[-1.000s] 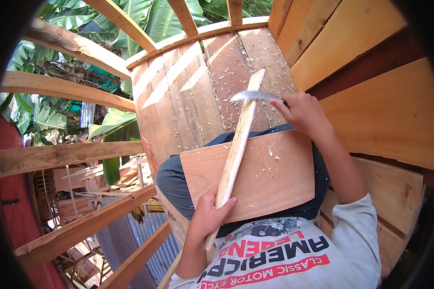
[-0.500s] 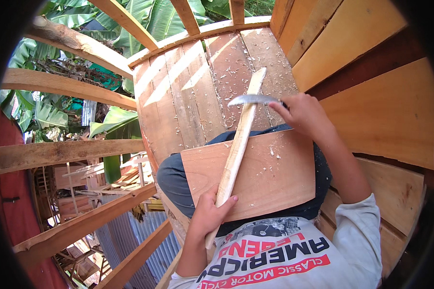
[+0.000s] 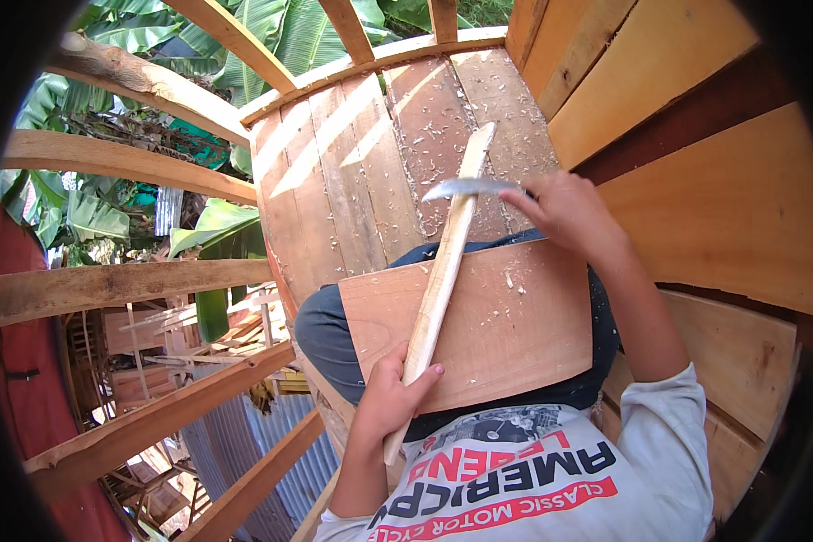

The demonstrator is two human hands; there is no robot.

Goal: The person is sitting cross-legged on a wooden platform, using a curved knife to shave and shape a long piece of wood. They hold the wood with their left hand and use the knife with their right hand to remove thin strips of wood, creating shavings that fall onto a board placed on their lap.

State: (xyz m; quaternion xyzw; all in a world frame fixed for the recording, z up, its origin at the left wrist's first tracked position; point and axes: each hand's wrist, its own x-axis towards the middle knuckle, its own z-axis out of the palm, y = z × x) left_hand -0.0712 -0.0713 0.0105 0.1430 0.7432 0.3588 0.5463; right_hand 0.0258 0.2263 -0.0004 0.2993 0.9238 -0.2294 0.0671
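My left hand (image 3: 396,396) grips the lower part of a long pale wooden stick (image 3: 441,282), which slants up and away over my lap. My right hand (image 3: 569,213) is closed on the handle of a knife with a curved blade (image 3: 465,187); the fingers hide most of that handle. The blade lies across the upper part of the stick and touches it. Beneath the stick, a flat wooden board (image 3: 506,316) rests on my crossed legs, with a few shavings on it.
Wood shavings (image 3: 443,135) are scattered over the plank floor (image 3: 325,217) ahead of me. A plank wall (image 3: 723,208) stands close on the right. Wooden rails (image 3: 135,285) with gaps run along the left, with banana leaves and corrugated metal sheets (image 3: 262,452) beyond.
The knife and my right hand have shifted very slightly left and up. My left hand and the stick stay almost where they were.
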